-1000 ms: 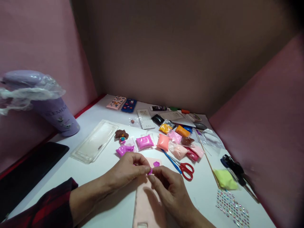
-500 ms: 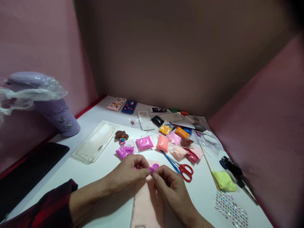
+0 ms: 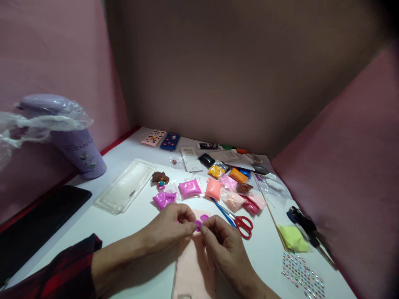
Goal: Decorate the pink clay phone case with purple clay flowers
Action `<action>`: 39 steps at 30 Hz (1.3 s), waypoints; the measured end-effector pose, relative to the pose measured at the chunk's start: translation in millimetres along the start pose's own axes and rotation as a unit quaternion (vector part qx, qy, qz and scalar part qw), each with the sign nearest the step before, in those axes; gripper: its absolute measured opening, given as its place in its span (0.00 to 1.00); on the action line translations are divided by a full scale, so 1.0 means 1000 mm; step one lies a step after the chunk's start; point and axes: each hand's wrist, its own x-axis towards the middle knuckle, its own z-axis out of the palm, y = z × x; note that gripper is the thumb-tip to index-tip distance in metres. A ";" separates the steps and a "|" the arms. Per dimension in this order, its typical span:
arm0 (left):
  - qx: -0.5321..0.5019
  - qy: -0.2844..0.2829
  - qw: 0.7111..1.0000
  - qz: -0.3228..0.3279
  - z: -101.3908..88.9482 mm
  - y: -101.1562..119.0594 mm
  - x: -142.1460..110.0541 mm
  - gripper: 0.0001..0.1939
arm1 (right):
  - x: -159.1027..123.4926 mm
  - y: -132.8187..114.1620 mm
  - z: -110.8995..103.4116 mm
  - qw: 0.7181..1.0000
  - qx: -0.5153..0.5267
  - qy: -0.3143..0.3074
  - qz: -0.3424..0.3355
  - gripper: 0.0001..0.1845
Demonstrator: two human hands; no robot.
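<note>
Left hand (image 3: 173, 226) and right hand (image 3: 226, 245): fingertips drawn together, pinching one small purple piece (image 3: 198, 224) between them, over the far end of a pink case (image 3: 193, 265), with a purple flower (image 3: 204, 217) just beyond. Near the right hand, red-handled scissors (image 3: 244, 227); beyond the hands, a magenta packet (image 3: 190, 188) and a coral packet (image 3: 213, 189). Farther out: clear case (image 3: 126, 187) and tumbler (image 3: 81, 153) to the left, yellow packet (image 3: 293, 238) and gems (image 3: 302, 274) to the right.

Fingers (image 3: 188, 228) pinching purple clay (image 3: 198, 224), pink case (image 3: 193, 265) below
</note>
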 end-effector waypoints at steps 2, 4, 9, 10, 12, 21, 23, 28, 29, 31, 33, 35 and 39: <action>0.007 0.000 1.000 0.002 0.000 -0.002 -0.001 0.08 | -0.001 0.001 0.000 1.000 -0.001 0.004 -0.009 0.13; 0.012 0.005 1.000 0.009 0.001 -0.005 -0.001 0.08 | -0.002 0.001 0.000 1.000 -0.015 0.004 -0.020 0.13; 0.019 0.014 0.999 0.022 0.001 -0.011 -0.001 0.06 | -0.004 0.000 0.000 0.993 -0.096 0.003 -0.063 0.11; 0.021 0.016 0.999 0.022 0.001 -0.012 -0.001 0.06 | -0.004 0.000 0.000 0.992 -0.106 0.003 -0.066 0.11; 0.022 0.023 0.999 0.025 0.001 -0.011 -0.001 0.06 | -0.003 -0.002 0.000 0.991 -0.114 0.002 -0.067 0.11; -0.004 0.016 0.999 0.029 0.002 -0.010 -0.002 0.06 | -0.001 -0.002 -0.001 0.992 -0.103 0.006 -0.070 0.11; 0.004 0.026 0.999 0.028 0.002 -0.010 -0.002 0.05 | -0.002 -0.002 0.000 0.992 -0.108 0.006 -0.072 0.11; -0.012 0.027 0.999 0.033 0.002 -0.009 -0.003 0.06 | -0.002 -0.003 -0.002 0.992 -0.102 0.003 -0.068 0.11; -0.018 0.024 0.999 0.035 0.002 -0.009 -0.003 0.07 | -0.002 -0.003 -0.002 0.993 -0.098 0.003 -0.066 0.11; -0.023 0.025 0.999 0.036 0.001 -0.009 -0.003 0.07 | -0.003 -0.003 -0.002 0.993 -0.095 0.003 -0.065 0.11; -0.028 0.034 0.999 0.030 0.001 -0.008 -0.003 0.06 | -0.003 -0.002 -0.001 0.993 -0.095 -0.001 -0.068 0.11; -0.043 0.035 0.998 0.010 0.001 -0.007 -0.003 0.05 | -0.002 -0.003 -0.001 0.993 -0.095 -0.001 -0.072 0.11; -0.077 0.019 0.997 -0.025 0.002 -0.007 -0.003 0.06 | 0.003 -0.009 -0.016 0.988 -0.108 0.062 -0.091 0.11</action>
